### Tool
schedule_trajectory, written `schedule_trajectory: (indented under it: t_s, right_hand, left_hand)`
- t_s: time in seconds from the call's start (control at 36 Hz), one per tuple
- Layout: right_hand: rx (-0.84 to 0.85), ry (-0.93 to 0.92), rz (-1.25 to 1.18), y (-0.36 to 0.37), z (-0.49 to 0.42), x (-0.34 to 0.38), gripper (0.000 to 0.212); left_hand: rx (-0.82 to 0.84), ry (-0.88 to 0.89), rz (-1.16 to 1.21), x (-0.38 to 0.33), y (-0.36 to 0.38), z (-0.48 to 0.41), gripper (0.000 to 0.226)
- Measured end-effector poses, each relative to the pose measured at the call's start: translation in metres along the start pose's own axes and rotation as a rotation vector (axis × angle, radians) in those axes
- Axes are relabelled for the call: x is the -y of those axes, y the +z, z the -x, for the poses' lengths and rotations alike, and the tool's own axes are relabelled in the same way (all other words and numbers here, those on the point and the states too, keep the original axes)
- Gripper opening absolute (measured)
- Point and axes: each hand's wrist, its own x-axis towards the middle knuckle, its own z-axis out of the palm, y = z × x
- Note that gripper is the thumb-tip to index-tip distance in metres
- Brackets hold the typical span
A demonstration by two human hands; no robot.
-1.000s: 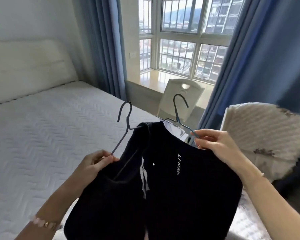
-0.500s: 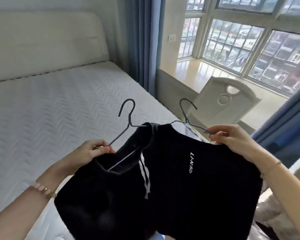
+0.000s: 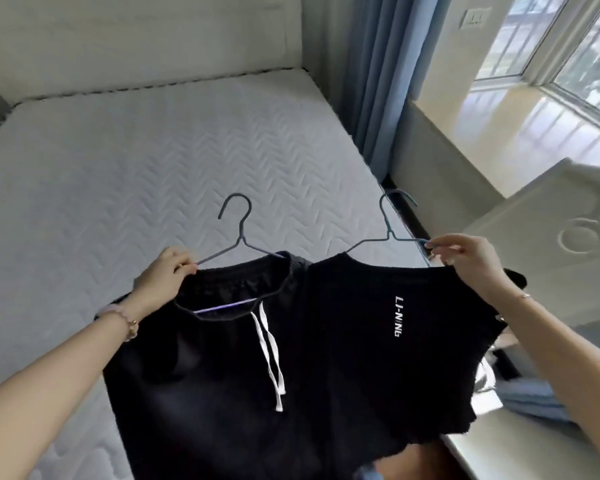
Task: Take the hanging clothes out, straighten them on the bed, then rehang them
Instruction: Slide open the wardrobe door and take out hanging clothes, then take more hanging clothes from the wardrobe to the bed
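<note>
My left hand (image 3: pixel 163 282) grips the left arm of a grey wire hanger (image 3: pixel 238 237) that carries black drawstring shorts (image 3: pixel 205 368) with white cords. My right hand (image 3: pixel 465 254) pinches the right arm of a second grey hanger (image 3: pixel 388 233) that carries a black top (image 3: pixel 388 358) with white lettering. Both garments hang side by side, touching, over the near right corner of the white quilted bed (image 3: pixel 136 174). The lower hems are out of view.
A cream headboard (image 3: pixel 136 39) stands behind the bed. Blue curtains (image 3: pixel 371 81) hang at the bed's far right corner, beside a window sill (image 3: pixel 499 116). A white chair back (image 3: pixel 568 230) is at the right, with a blue folded cloth (image 3: pixel 534 400) below it.
The view has tilted down and left toward the bed. Both hands have carried the hangers forward over the mattress and spread them apart, so the shorts and top now hang flatter.
</note>
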Motion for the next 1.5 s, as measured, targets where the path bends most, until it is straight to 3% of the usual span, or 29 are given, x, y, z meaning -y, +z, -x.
schedule_trajectory:
  t_s: [0.14, 0.42, 0.78, 0.86, 0.92, 1.03, 1.11, 1.28, 1.36, 1.5]
  right_hand:
    - [0.017, -0.019, -0.026, 0.027, -0.090, -0.006, 0.033]
    - [0.069, -0.050, 0.006, 0.108, -0.204, -0.025, 0.017]
    - [0.056, -0.140, 0.252, 0.247, -0.304, -0.073, 0.023]
    - [0.073, -0.136, 0.382, 0.265, -0.315, -0.085, 0.027]
    - [0.182, -0.106, 0.506, 0.276, -0.319, -0.091, 0.038]
    - [0.328, -0.090, 0.681, 0.288, -0.312, -0.094, 0.059]
    - [0.383, -0.070, 0.626, 0.294, -0.296, -0.090, 0.053]
    - [0.415, 0.100, 0.254, 0.298, -0.244, -0.072, 0.027]
    - [0.499, 0.180, 0.016, 0.292, -0.197, -0.050, 0.019]
    - [0.651, 0.238, -0.158, 0.275, -0.105, -0.028, 0.016]
  left_hand:
    - [-0.142, -0.175, 0.003, 0.017, 0.012, -0.037, 0.025]
    - [-0.288, -0.337, -0.080, 0.061, 0.047, -0.127, 0.028]
    - [-0.281, -0.272, -0.061, 0.130, 0.122, -0.227, 0.023]
    - [-0.307, -0.278, -0.038, 0.139, 0.138, -0.240, 0.020]
    - [-0.308, -0.310, -0.014, 0.145, 0.147, -0.245, 0.020]
    - [-0.186, -0.371, 0.018, 0.148, 0.158, -0.245, 0.031]
    - [-0.124, -0.374, 0.089, 0.139, 0.155, -0.236, 0.039]
    - [-0.065, -0.391, 0.308, 0.117, 0.134, -0.186, 0.036]
    - [-0.079, -0.433, 0.435, 0.101, 0.122, -0.144, 0.028]
    - [-0.141, -0.524, 0.741, 0.070, 0.119, -0.053, 0.018]
